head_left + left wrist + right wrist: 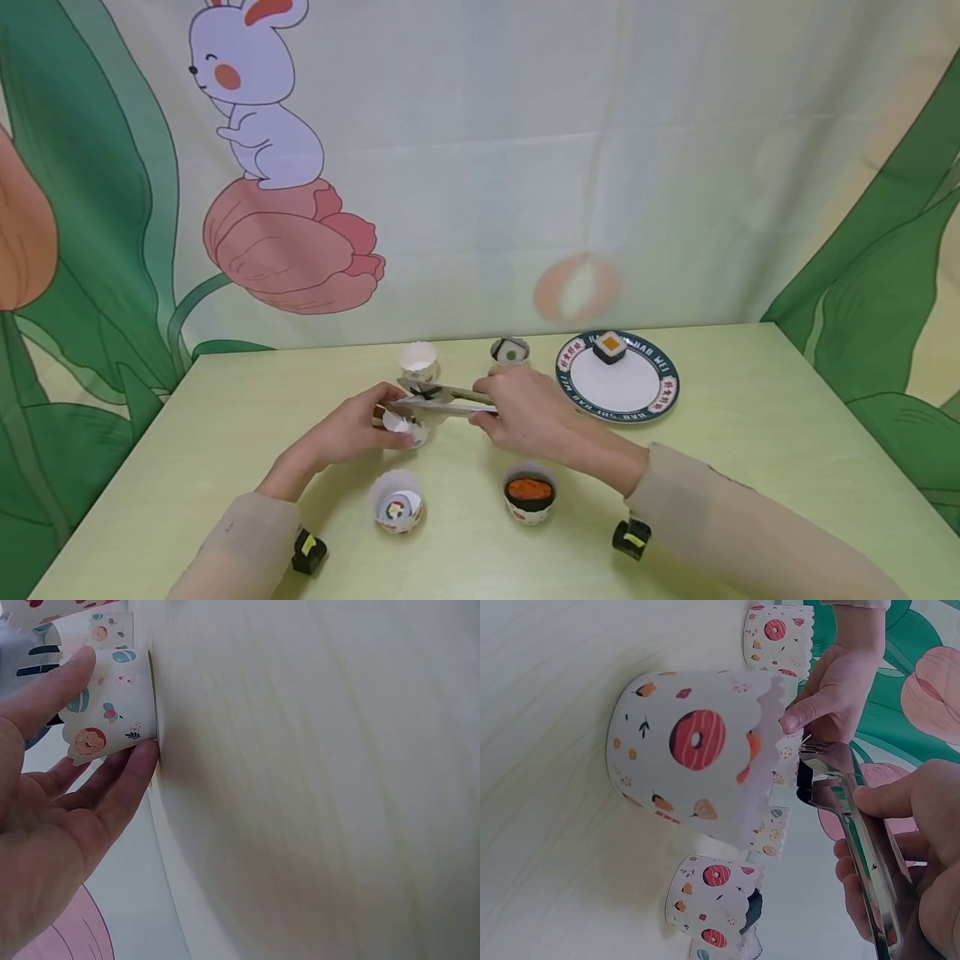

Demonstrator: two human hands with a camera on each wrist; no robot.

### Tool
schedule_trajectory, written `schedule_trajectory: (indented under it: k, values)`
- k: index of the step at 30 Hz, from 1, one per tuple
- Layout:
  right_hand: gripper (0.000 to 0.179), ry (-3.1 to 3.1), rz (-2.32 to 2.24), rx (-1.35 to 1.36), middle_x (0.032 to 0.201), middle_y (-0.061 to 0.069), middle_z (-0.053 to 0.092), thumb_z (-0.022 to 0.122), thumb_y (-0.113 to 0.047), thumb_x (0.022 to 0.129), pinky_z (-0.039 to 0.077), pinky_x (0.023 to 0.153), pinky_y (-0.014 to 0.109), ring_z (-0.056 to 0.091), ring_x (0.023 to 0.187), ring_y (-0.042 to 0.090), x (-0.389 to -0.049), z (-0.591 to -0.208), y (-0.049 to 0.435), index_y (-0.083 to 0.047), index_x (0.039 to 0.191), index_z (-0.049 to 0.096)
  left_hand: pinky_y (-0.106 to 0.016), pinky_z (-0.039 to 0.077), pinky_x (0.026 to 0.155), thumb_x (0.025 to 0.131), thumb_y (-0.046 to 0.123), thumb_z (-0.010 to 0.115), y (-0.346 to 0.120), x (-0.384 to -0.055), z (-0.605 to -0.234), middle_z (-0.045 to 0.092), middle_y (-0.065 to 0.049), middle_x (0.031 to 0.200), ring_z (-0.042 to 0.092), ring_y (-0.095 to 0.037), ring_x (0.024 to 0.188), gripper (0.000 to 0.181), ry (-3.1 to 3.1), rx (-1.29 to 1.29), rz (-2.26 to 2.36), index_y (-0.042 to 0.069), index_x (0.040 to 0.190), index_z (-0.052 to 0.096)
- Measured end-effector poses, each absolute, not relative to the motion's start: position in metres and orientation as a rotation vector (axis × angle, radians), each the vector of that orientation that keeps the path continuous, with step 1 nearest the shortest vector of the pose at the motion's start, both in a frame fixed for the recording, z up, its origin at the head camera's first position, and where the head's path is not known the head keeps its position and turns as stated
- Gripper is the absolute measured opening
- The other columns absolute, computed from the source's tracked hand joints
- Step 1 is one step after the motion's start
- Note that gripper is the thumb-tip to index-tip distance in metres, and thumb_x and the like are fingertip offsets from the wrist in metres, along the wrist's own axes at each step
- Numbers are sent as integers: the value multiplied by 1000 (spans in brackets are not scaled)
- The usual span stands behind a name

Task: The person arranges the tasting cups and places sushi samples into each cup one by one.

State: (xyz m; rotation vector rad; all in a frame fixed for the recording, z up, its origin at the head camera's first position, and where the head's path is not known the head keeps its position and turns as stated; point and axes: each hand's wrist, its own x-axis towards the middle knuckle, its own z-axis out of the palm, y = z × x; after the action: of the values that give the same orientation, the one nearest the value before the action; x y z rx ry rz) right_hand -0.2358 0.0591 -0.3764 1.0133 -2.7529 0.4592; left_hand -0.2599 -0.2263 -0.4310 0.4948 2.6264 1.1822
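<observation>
My left hand [348,429] holds a small paper baking cup [112,705] with a scalloped rim and printed sweets, its thumb and fingers on opposite sides of the wall. The cup stands on the table. My right hand [528,408] grips metal tongs [870,862], which point left. Their toothed tips are right at the cup's rim, close to the left fingers. A dark piece [805,780] shows at the tips, partly hidden by the metal; I cannot tell whether the tongs pinch it.
Nearer me stand a cup [386,483] holding a small toy sushi roll and a cup [528,517] with orange-topped sushi. At the back are a white cup [417,361] and one with green-centred sushi [512,350]. A rimmed plate [566,385] bears a sushi piece [610,346].
</observation>
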Motion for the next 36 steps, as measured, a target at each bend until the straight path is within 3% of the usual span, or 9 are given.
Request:
schedule_trajectory:
  k: [8,24,36]
  values:
    - [21,-2749,447,987,82,-3,59,79,-27,93,43,50,27,51,65,12,-237,-378,55,-10,104,76,-37,52,82,87,19,86,-226,-261,-432,60,-12,117,59,-29,103,58,2607,499,1202,1,131,53]
    - [25,-2746,459,1003,86,1,65,79,-28,92,46,53,29,54,69,14,-241,-381,54,-7,106,76,-41,53,93,86,21,86,-225,-261,-431,59,-13,123,58,-31,112,65,2602,456,1193,0,136,50]
    - [26,-2743,476,1012,83,0,62,80,-27,92,47,53,30,54,69,15,-241,-382,54,-5,105,76,-39,52,86,87,20,86,-226,-260,-430,60,-14,120,59,-31,109,60,2615,485,1180,1,132,52]
